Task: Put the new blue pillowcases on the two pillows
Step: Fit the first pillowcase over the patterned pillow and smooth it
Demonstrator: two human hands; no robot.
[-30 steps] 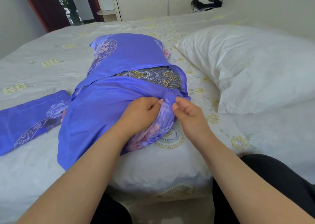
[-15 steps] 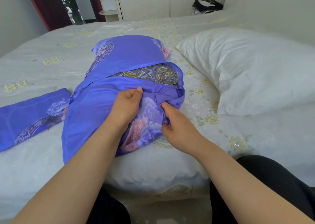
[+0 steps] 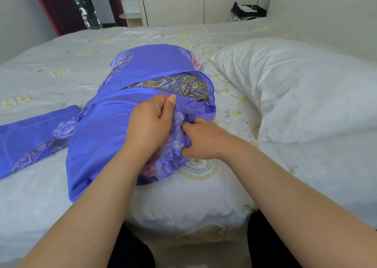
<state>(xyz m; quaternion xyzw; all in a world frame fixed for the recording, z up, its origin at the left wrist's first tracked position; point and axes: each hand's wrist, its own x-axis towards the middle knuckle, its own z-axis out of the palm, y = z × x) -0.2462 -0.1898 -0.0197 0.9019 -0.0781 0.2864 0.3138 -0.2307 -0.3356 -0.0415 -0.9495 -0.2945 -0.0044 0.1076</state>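
Both my hands are bunched on the blue pillowcase (image 3: 102,137) at its near right corner, left hand (image 3: 150,122) gripping the flap edge, right hand (image 3: 199,140) pinching cloth beside it, patterned pillow (image 3: 175,85) running lengthwise straight away from me, opening just beyond the left thumb.

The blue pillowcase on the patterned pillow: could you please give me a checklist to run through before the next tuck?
1. Left hand grips the blue pillowcase flap: ok.
2. Right hand pinches the bunched fabric: ok.
3. Patterned pillow fully covered: not ok, a strip shows at the opening.
4. Far end of the pillowcase seated: ok.
5. Second pillowcase within view, folded on the bed: ok.
6. White pillow covered: not ok, still bare.
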